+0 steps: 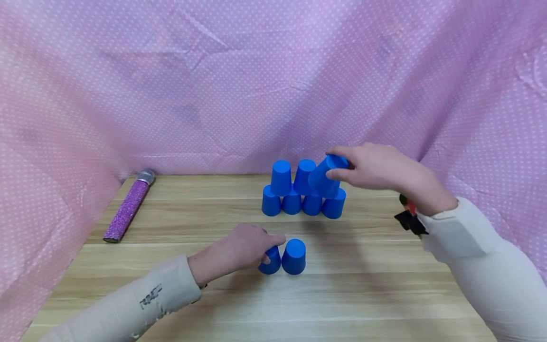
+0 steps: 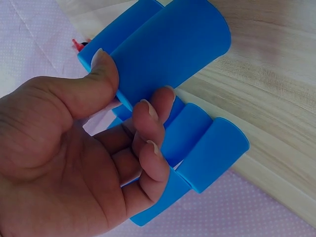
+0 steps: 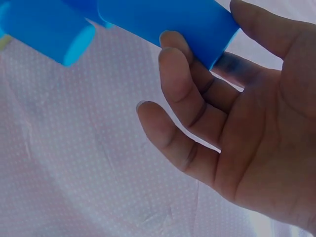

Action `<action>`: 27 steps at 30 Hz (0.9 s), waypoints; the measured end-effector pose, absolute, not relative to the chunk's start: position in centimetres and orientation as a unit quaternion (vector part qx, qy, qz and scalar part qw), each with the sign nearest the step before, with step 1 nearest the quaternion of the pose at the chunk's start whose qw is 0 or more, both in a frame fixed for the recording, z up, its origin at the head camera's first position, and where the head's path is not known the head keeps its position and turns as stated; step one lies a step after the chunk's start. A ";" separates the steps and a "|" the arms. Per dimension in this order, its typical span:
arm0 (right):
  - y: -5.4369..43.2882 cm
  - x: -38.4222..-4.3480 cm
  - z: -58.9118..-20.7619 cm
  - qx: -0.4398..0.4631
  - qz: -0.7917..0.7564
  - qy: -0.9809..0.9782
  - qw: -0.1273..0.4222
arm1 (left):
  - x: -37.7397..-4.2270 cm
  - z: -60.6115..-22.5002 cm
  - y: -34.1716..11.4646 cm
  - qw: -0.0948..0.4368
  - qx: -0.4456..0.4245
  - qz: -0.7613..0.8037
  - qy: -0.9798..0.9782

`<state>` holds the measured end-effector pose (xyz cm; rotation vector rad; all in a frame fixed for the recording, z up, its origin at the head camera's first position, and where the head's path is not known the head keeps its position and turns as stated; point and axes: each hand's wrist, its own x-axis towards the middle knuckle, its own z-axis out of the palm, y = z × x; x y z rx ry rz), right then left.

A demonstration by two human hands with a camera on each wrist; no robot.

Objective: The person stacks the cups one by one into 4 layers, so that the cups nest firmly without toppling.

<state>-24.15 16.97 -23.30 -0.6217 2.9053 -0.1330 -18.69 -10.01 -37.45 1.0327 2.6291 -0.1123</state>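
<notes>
Several upside-down blue cups (image 1: pixel 271 202) stand in a row at the back of the table, with more upside-down cups (image 1: pixel 281 178) on top. At the right end of that upper row, my right hand (image 1: pixel 380 166) holds a tilted blue cup (image 1: pixel 321 178) by its base, between thumb and fingers. This cup partly hides one behind it. Closer to me, my left hand (image 1: pixel 243 247) grips the left one of two upside-down cups, the left cup (image 2: pixel 173 49), around its upper part. The right cup (image 1: pixel 294 257) stands close beside it on the table.
A glittery purple microphone (image 1: pixel 130 206) lies at the table's left side. Pink dotted cloth (image 1: pixel 239 95) hangs behind the wooden table (image 1: pixel 192 199) and along both sides. A dark strap (image 1: pixel 411 222) is at my right wrist.
</notes>
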 end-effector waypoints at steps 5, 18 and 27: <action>16.4 -26.0 -21.7 -0.202 -0.035 0.973 0.108 | -18.5 -37.2 -9.9 0.161 0.356 -0.044 0.919; 15.4 -29.8 -20.5 -0.196 -0.063 0.961 0.182 | -18.5 -37.2 -10.1 0.161 0.354 -0.025 0.921; 15.2 -30.8 -20.7 -0.186 -0.059 0.963 0.188 | -18.5 -37.0 -9.8 0.165 0.355 -0.025 0.920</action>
